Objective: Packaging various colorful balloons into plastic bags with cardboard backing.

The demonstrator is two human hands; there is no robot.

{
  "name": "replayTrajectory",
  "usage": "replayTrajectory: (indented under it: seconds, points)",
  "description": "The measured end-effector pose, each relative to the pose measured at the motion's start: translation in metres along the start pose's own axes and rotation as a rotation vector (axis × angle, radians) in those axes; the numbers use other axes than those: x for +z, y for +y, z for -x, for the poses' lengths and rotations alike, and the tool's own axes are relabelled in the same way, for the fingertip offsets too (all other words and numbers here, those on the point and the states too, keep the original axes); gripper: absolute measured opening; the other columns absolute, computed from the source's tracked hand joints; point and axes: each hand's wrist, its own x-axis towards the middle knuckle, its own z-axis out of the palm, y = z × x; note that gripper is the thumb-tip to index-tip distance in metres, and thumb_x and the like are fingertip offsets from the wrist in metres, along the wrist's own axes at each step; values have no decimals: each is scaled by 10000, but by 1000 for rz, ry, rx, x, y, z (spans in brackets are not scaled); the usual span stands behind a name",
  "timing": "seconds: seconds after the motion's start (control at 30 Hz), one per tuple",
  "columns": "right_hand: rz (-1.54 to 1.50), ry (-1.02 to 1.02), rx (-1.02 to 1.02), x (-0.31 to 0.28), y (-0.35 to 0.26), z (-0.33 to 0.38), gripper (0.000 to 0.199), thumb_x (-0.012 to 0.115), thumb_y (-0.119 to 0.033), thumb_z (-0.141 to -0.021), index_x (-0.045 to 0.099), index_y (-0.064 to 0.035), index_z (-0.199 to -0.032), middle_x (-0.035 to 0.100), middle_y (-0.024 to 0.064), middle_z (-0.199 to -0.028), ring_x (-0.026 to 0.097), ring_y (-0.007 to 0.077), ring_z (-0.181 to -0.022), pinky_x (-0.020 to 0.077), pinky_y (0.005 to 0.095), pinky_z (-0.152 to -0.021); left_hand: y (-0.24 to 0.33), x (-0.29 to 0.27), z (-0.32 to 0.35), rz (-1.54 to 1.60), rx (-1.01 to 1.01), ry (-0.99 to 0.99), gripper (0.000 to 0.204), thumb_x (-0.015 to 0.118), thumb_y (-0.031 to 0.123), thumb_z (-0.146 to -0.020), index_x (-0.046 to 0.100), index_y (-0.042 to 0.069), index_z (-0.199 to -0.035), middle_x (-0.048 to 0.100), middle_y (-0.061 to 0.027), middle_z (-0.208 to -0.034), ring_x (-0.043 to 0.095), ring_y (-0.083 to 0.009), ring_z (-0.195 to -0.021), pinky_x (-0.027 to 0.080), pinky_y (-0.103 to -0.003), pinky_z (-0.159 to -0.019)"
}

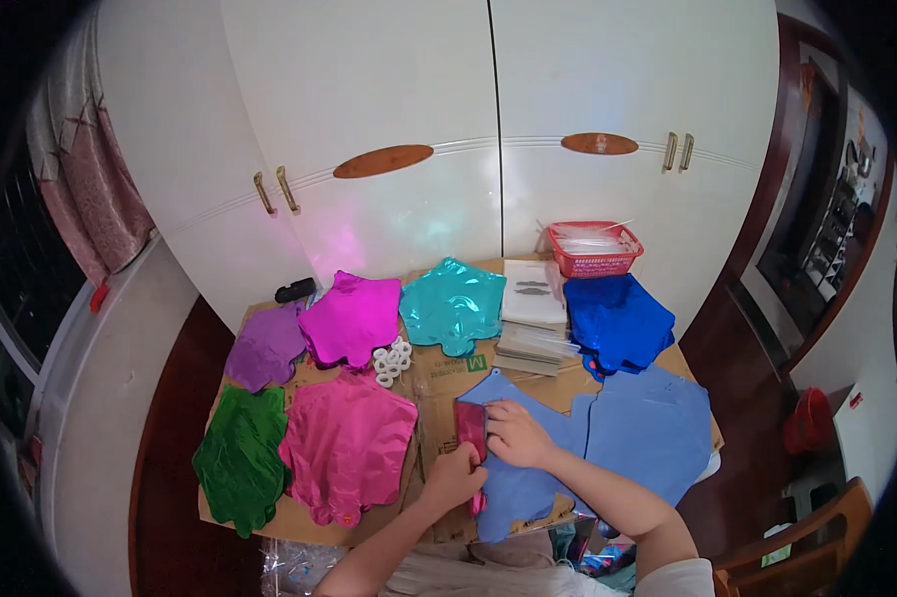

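Note:
A narrow folded pink foil balloon (470,425) lies over a flat light-blue foil balloon (528,488) at the table's near middle. My left hand (454,478) pinches the folded foil at its lower end, fingers closed. My right hand (518,435) bends over its upper right edge, with the fingertips curled onto the foil. A small pink piece (479,500) shows just below my left hand. The fingertips of both hands are partly hidden.
Flat foil balloons surround this: pink (349,448), green (239,458), purple (266,348), magenta (352,318), teal (454,306), dark blue (619,320), light blue (652,438). White rings (392,360), clear sleeves (533,346) and a red basket (596,264) stand farther back. A wooden chair (806,537) is right.

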Motion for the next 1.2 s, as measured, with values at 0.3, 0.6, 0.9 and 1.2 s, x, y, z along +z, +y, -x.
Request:
replayTrajectory:
  seconds: [0.3,0.6,0.9,1.2]
  points:
    - [-202,151,212,-1,-3,-3,274,646,-236,-796,576,3,-683,577,138,-900,526,308,-929,418,391,-812,1,-1,0,23,81,-49,250,653,227,-763,562,27,-882,621,-121,-709,619,-262,-654,481,-362,-609]
    - [-219,261,243,2,-4,-4,173,642,-130,-698,542,-3,-636,550,147,-855,503,323,-876,420,382,-788,-26,-43,-11,-546,551,-110,668,629,455,-806,424,84,-1322,408,-123,-1380,336,-317,-1299,304,-443,-1039]
    - [-202,273,239,7,3,-1,143,615,-91,-666,506,-6,-630,539,142,-877,492,329,-905,404,389,-812,-27,-41,-17,-680,511,-243,833,522,607,-816,285,83,-1418,267,-120,-1479,170,-328,-1388,177,-492,-1101]
    - [-134,244,238,5,-2,-2,120,599,-91,-674,535,11,-665,516,176,-897,468,351,-914,405,411,-811,-25,-43,-18,-806,509,-260,882,501,652,-796,262,84,-1427,260,-121,-1482,178,-347,-1382,168,-524,-1095]
